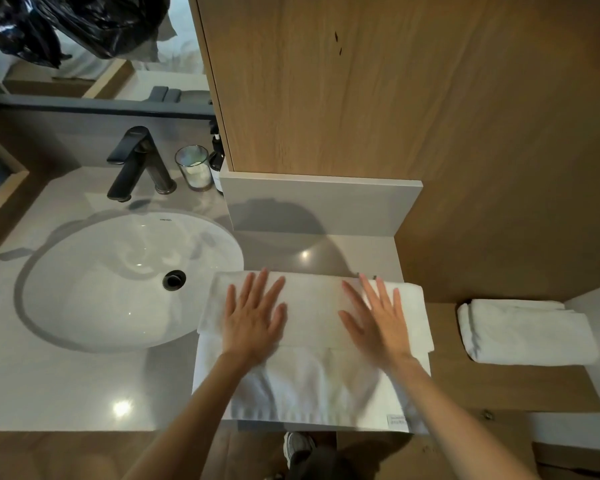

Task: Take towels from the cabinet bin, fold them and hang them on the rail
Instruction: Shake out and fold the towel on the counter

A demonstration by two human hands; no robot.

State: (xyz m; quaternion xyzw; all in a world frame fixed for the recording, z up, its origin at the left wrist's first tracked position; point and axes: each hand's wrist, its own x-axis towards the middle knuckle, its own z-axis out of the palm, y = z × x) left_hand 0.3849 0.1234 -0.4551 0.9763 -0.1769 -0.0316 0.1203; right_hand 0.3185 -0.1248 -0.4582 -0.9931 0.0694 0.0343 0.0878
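A white towel (312, 317) lies on the grey counter (66, 386) to the right of the sink, its far part folded over toward me and its near edge hanging past the counter front. My left hand (255, 315) presses flat on the fold's left half, fingers straight and spread. My right hand (378, 317) presses flat on the right half the same way. A second white towel (527, 334), folded, rests on a wooden shelf (499, 386) to the right. No rail or bin is in view.
A round white sink (84, 289) with a dark tap (136, 161) fills the left. A glass candle (194, 168) and a dark pump bottle (217, 164) stand behind it. A wooden cabinet (361, 81) rises above a grey upstand (326, 206).
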